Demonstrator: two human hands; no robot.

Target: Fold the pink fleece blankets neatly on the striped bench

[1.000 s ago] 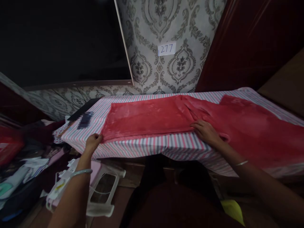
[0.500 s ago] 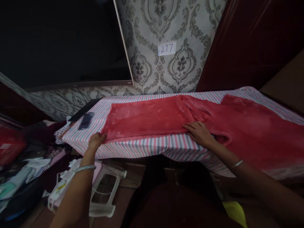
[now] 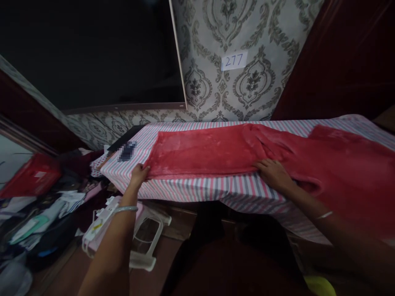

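Observation:
A long piece of red plush fleece cloth (image 3: 200, 152) lies along the table, its left part flat in a folded rectangle and its middle bunched into creases. My left hand (image 3: 139, 174) is closed on the near left corner, thumb on top. Farther right, my right hand (image 3: 273, 173) grips the near edge beside the creases, with its fingertips partly hidden. To the right the cloth spreads wider and hangs over the table's front edge. A striped tablecloth (image 3: 191, 190) in pink, grey and white lies beneath it.
A blurred dark object (image 3: 127, 151) rests left of the cloth. Behind the table are a large television (image 3: 101, 53) and a patterned wall with a paper label (image 3: 234, 61). A white and pink stool (image 3: 151, 230) stands below. Clothes and a red bag (image 3: 37, 176) lie at left.
The camera view has swung left, so the scene sits farther right. My right hand's fingers, earlier laid flat on the cloth, are now curled at its near edge. My left hand keeps the corner.

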